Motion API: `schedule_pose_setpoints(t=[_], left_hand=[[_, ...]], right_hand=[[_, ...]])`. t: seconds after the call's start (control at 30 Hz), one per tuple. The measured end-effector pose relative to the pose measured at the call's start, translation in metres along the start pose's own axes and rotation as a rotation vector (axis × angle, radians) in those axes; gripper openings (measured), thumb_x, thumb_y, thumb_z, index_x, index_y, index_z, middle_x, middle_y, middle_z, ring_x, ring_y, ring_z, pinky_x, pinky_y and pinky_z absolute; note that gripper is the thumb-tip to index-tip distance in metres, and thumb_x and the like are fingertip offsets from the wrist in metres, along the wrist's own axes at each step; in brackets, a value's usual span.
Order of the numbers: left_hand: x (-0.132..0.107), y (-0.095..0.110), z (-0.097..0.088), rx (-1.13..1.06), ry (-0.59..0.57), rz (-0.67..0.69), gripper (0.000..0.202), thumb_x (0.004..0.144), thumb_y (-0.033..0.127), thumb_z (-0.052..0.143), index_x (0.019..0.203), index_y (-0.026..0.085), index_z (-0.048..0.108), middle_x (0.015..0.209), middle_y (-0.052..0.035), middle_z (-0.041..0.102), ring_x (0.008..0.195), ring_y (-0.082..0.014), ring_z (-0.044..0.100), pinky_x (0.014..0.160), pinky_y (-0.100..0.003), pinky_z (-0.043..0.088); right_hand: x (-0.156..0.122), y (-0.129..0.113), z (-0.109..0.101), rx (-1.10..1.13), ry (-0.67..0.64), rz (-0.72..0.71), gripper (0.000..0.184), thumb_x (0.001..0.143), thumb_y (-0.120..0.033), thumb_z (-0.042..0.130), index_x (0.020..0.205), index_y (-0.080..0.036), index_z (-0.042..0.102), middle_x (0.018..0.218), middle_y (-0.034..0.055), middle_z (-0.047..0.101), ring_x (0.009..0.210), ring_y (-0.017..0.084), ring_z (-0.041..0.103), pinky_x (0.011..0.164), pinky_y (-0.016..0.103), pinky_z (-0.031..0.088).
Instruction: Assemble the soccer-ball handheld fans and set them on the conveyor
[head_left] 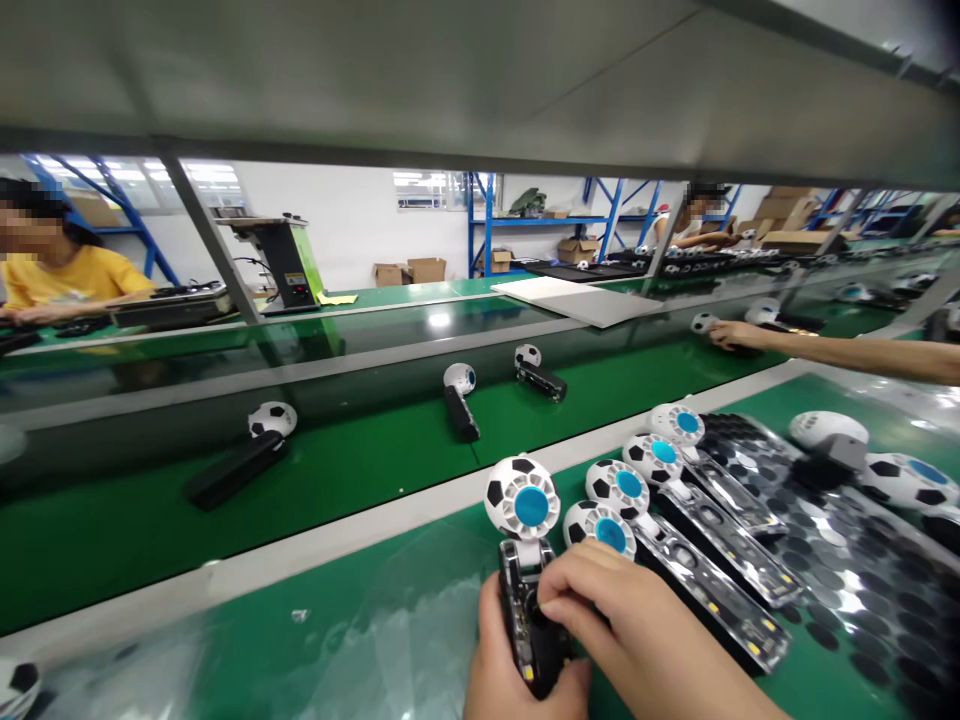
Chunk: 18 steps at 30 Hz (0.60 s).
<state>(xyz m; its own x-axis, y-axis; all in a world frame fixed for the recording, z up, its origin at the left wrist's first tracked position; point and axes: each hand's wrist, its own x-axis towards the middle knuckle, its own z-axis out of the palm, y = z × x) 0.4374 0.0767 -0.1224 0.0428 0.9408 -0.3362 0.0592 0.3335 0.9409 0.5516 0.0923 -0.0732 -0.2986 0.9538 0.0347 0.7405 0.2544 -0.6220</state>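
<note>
Both hands (pixel 570 625) are together, low in the view, closed around one handle. The left hand (pixel 487 645) cradles it from below, and the right hand (pixel 630 625) curls over the top, its fingertips (pixel 551 600) pressing into the opened middle. That handle (pixel 517 590) belongs to a soccer-ball handheld fan (pixel 522 498), which stands on a green tabletop (pixel 390 640) with its white grille and blue hub facing up.

Just beside it lie four similar fans (pixel 617 488) in a slanting row. Their handles (pixel 720 590) look open too, with glossy, clear-looking faces and small yellow parts showing. So, as far as the view shows, these five remain open.

Further right, a black dimpled mat (pixel 825 590) carries a white part (pixel 829 430) and another ball-patterned piece (pixel 907 480). Beyond the tabletop's pale edge, three fans (pixel 459 385) on a green conveyor belt (pixel 337 480) have closed black handles. Across the belt, a co-worker's hand (pixel 731 335) touches another fan (pixel 703 322).
</note>
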Motion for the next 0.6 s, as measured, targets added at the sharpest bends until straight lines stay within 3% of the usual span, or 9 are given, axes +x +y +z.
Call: schedule_pose_setpoints(t=[0.1, 0.23, 0.4, 0.5, 0.6], left_hand=[[0.001, -0.001, 0.0, 0.009, -0.001, -0.007, 0.071, 0.048, 0.024, 0.05, 0.114, 0.011, 0.03, 0.095, -0.0123, 0.063, 0.081, -0.022, 0.059, 0.073, -0.028, 0.044], [0.001, -0.003, 0.001, 0.052, 0.023, -0.002, 0.071, 0.049, 0.024, 0.051, 0.116, 0.01, 0.03, 0.101, -0.0147, 0.063, 0.09, -0.0247, 0.059, 0.076, -0.029, 0.043], [0.002, -0.008, 0.001, 0.082, 0.055, 0.018, 0.07, 0.053, 0.032, 0.054, 0.116, 0.012, 0.032, 0.098, -0.0129, 0.065, 0.091, -0.0252, 0.06, 0.074, -0.027, 0.043], [0.005, -0.014, 0.002, 0.075, 0.065, 0.03, 0.07, 0.053, 0.032, 0.055, 0.116, 0.013, 0.033, 0.097, -0.0124, 0.065, 0.089, -0.0259, 0.06, 0.075, -0.029, 0.044], [0.009, -0.021, 0.005, 0.053, 0.098, 0.028, 0.074, 0.052, 0.031, 0.056, 0.119, 0.012, 0.031, 0.1, -0.0146, 0.064, 0.092, -0.0286, 0.06, 0.075, -0.032, 0.044]], right_hand=[[0.002, 0.001, 0.0, -0.021, -0.007, -0.007, 0.019, 0.081, -0.007, 0.049, 0.07, -0.022, 0.055, 0.074, -0.0018, 0.057, 0.077, 0.017, 0.054, 0.066, 0.027, 0.041], [0.002, -0.001, 0.002, -0.081, -0.014, 0.005, 0.019, 0.079, -0.007, 0.05, 0.068, -0.021, 0.054, 0.073, -0.0014, 0.057, 0.076, 0.018, 0.053, 0.065, 0.029, 0.042], [-0.001, -0.002, 0.006, -0.112, 0.076, -0.025, 0.019, 0.075, -0.004, 0.048, 0.067, -0.021, 0.053, 0.076, 0.0001, 0.054, 0.077, 0.019, 0.051, 0.065, 0.031, 0.043], [0.0, 0.004, 0.013, -0.003, 0.124, 0.027, 0.017, 0.073, -0.008, 0.048, 0.066, -0.021, 0.054, 0.084, 0.0021, 0.052, 0.085, 0.02, 0.052, 0.073, 0.035, 0.045], [0.003, 0.018, 0.024, 0.24, 0.139, 0.122, 0.023, 0.068, -0.015, 0.049, 0.088, -0.025, 0.055, 0.103, 0.0045, 0.054, 0.101, 0.023, 0.052, 0.082, 0.037, 0.046]])
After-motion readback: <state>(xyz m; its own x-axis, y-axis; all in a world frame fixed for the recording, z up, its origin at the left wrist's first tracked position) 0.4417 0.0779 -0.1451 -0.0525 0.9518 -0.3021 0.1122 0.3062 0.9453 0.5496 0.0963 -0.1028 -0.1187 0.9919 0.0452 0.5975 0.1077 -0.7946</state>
